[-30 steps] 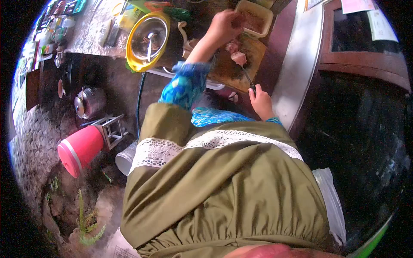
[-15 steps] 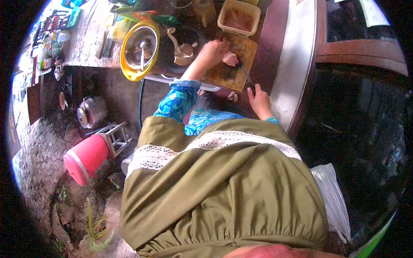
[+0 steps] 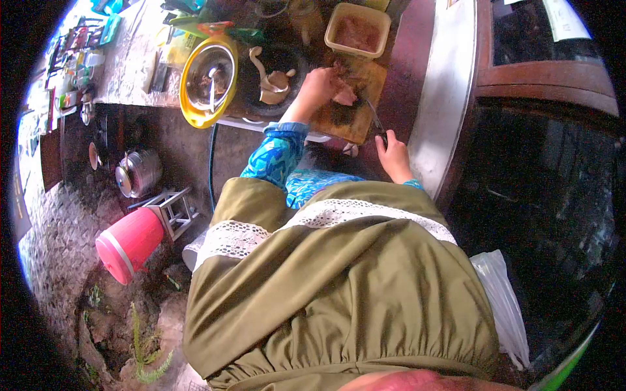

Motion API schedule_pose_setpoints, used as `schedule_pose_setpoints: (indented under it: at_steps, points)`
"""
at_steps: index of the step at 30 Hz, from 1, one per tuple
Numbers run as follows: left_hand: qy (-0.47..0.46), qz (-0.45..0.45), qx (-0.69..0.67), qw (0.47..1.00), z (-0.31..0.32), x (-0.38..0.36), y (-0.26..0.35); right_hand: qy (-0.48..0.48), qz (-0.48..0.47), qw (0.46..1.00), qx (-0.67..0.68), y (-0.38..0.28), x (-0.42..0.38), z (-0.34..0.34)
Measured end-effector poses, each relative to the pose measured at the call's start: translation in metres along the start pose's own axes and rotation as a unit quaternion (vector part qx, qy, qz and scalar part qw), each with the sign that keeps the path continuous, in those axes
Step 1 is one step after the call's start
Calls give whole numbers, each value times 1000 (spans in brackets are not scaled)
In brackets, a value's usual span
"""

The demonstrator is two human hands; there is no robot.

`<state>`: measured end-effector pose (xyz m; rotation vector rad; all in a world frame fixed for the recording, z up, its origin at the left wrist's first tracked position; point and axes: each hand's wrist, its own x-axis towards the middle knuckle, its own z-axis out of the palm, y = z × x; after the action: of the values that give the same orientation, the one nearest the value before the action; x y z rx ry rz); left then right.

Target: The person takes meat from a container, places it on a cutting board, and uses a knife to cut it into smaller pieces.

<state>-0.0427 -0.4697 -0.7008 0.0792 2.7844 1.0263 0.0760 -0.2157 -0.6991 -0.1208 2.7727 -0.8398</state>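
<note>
The wooden cutting board (image 3: 355,104) sits at the counter edge, between a dark bowl (image 3: 270,81) and a tan tub (image 3: 357,29). The left hand (image 3: 318,86) presses closed on a pink piece of meat (image 3: 345,96) lying on the board. The right hand (image 3: 393,148) is wrapped shut around the handle of a knife (image 3: 376,120), blade angled toward the meat. For a clean cut, the operator should keep fingertips curled back from the blade and hold the meat flat.
</note>
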Motion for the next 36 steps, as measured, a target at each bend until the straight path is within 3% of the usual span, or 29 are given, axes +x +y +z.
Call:
schedule_pose_setpoints:
  at_steps: [4,6,10,12,13,15,18,25,27,31,33,36]
  points:
    - [49,5,-49,998,-7,0,-1,1,0,1000,13,0,1,-2]
    - [80,70,-5,994,-9,2,-3,-9,11,1000,24,-2,2,-4]
    - [85,61,-26,994,-15,3,4,-2,8,1000,20,-4,7,-3]
    - [39,10,-112,993,-14,3,4,8,4,999,33,-3,9,-3]
    - [39,10,-112,993,-14,2,4,8,3,999,33,-3,9,-3]
    - [37,1,-266,963,-13,-1,3,10,7,999,41,-1,9,-2]
    - [70,-24,-330,941,-17,-18,8,2,1,999,48,2,8,1]
    - [69,-76,-245,964,-5,-35,1,-20,-25,999,27,-21,13,1]
    - [117,18,-121,985,-13,-28,10,-13,-29,999,22,-21,17,5]
    - [176,91,-99,975,-2,-6,0,-10,-33,999,26,-18,20,5]
    - [64,6,-159,985,-1,-2,1,-21,-21,999,25,-14,21,4]
    - [44,62,-80,994,-7,-6,2,17,-34,999,32,-7,15,5]
